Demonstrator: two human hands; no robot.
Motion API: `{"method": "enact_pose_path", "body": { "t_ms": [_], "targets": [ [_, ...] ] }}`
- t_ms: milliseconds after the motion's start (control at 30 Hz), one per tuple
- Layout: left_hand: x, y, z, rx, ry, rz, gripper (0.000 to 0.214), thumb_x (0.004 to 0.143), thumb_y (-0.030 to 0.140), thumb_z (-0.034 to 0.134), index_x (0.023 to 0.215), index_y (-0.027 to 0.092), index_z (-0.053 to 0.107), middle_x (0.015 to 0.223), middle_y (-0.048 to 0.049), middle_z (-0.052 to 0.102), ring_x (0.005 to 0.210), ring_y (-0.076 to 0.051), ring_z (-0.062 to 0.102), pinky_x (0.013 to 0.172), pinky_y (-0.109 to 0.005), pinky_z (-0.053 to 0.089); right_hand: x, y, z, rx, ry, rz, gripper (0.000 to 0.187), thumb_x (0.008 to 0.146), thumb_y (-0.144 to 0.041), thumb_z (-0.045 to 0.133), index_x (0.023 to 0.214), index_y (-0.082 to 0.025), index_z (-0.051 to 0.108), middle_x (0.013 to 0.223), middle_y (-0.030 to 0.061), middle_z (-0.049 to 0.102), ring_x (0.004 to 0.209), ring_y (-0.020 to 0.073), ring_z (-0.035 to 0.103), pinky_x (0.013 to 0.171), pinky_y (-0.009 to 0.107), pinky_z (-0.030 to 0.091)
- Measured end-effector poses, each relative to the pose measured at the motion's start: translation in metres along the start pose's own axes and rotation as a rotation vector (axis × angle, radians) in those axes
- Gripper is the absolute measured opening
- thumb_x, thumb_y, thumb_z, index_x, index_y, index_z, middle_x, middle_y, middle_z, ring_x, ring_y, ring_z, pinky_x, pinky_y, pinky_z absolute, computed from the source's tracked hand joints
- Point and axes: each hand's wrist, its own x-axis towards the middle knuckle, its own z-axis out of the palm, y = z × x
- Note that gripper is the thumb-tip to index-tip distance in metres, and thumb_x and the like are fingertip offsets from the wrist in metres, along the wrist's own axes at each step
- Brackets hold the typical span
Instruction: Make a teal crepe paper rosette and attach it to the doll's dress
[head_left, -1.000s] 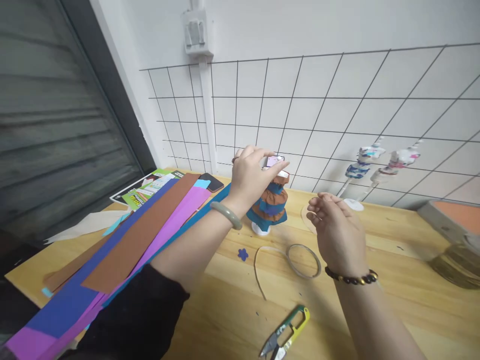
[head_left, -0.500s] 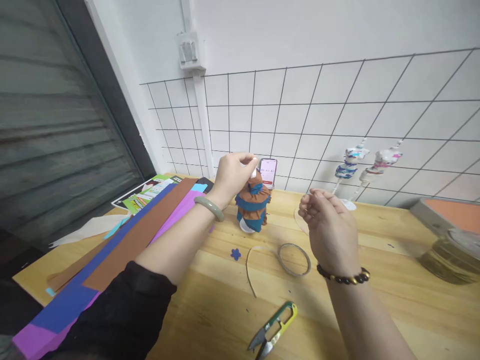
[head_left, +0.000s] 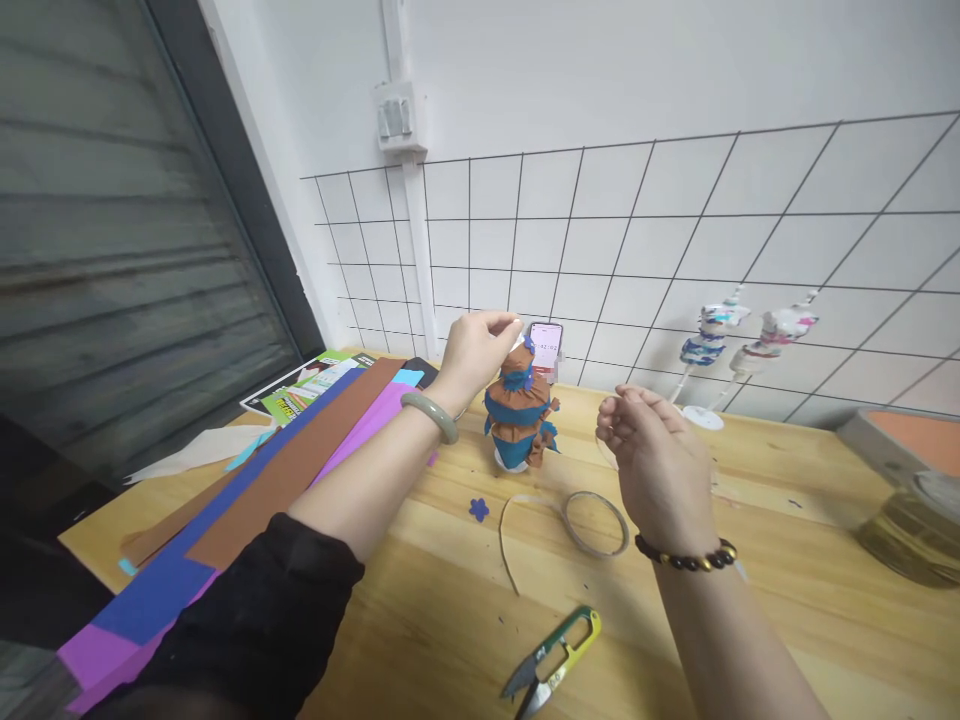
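A small dress form (head_left: 516,405) wrapped in gathered brown and blue crepe paper stands on a round white base. My left hand (head_left: 484,355) reaches to its top from the left, thumb and fingers closed at the white tip of the form. To the right of it, my right hand (head_left: 660,460) is raised over the table, fingertips pinched together; what they hold, if anything, is too small to make out. Below, between the hands, lie a thin roll of tape (head_left: 595,524) with a loose end and a blue paper flower (head_left: 479,510).
Thread snips (head_left: 555,660) lie at the front. Brown, blue and purple paper strips (head_left: 285,460) cover the left side. A phone (head_left: 546,345) leans behind the form. Two decorated white forms (head_left: 712,335) on stands and a wide tape roll (head_left: 915,530) are at the right.
The dress form has turned under my left hand, so ruffled trim now shows along its right side. My right hand keeps its pinched pose. The whole view has shifted slightly.
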Motion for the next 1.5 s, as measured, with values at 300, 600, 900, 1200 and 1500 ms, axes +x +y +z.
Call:
{"method": "enact_pose_path", "body": {
  "t_ms": [300, 600, 900, 1200, 1500],
  "targets": [
    [0.000, 0.000, 0.001, -0.018, -0.032, -0.005, 0.030, 0.078, 0.029, 0.056, 0.103, 0.015, 0.063, 0.087, -0.0050, 0.067, 0.083, -0.014, 0.060, 0.078, -0.027, 0.046, 0.000, 0.004, 0.001, -0.019, -0.015, 0.006, 0.012, 0.072, -0.028, 0.064, 0.079, -0.020, 0.061, 0.068, -0.0017, 0.060, 0.059, 0.0086, 0.053, 0.054, 0.020, 0.042],
    [-0.046, -0.017, -0.017, 0.112, 0.204, 0.012, 0.027, 0.081, 0.021, 0.047, 0.107, 0.019, 0.053, 0.099, -0.0048, 0.058, 0.086, -0.014, 0.053, 0.076, -0.027, 0.042, -0.004, 0.003, 0.002, -0.152, -0.051, -0.069, 0.017, 0.074, -0.035, 0.063, 0.077, -0.018, 0.060, 0.068, -0.0021, 0.057, 0.058, 0.0086, 0.048, 0.056, 0.022, 0.039],
    [-0.173, -0.072, -0.024, 0.310, -0.368, -0.351, 0.020, 0.067, 0.037, 0.064, 0.076, 0.020, 0.067, 0.082, -0.0040, 0.061, 0.085, -0.021, 0.055, 0.081, -0.033, 0.038, -0.025, 0.001, 0.014, -0.381, -0.147, -0.133, 0.038, 0.083, -0.045, 0.050, 0.056, -0.018, 0.054, 0.053, -0.0026, 0.050, 0.054, 0.0103, 0.046, 0.055, 0.023, 0.035],
    [-0.171, -0.075, -0.012, 0.151, -0.450, -0.411, 0.005, 0.064, 0.023, 0.066, 0.063, 0.019, 0.063, 0.078, -0.0033, 0.060, 0.089, -0.021, 0.052, 0.082, -0.033, 0.037, -0.043, 0.036, 0.027, -0.552, -0.636, 0.110, 0.038, 0.082, -0.044, 0.050, 0.055, -0.017, 0.055, 0.053, -0.0019, 0.052, 0.053, 0.0104, 0.047, 0.054, 0.023, 0.038],
    [-0.167, -0.072, -0.020, -0.375, -0.403, -0.626, 0.026, 0.071, 0.022, 0.061, 0.093, 0.016, 0.048, 0.075, -0.0012, 0.061, 0.071, -0.012, 0.058, 0.065, -0.024, 0.044, -0.034, 0.092, 0.014, -0.598, -0.742, 0.323, 0.037, 0.064, -0.037, 0.068, 0.094, -0.017, 0.059, 0.084, 0.0036, 0.062, 0.074, 0.0149, 0.058, 0.069, 0.029, 0.045]
  ]
}}
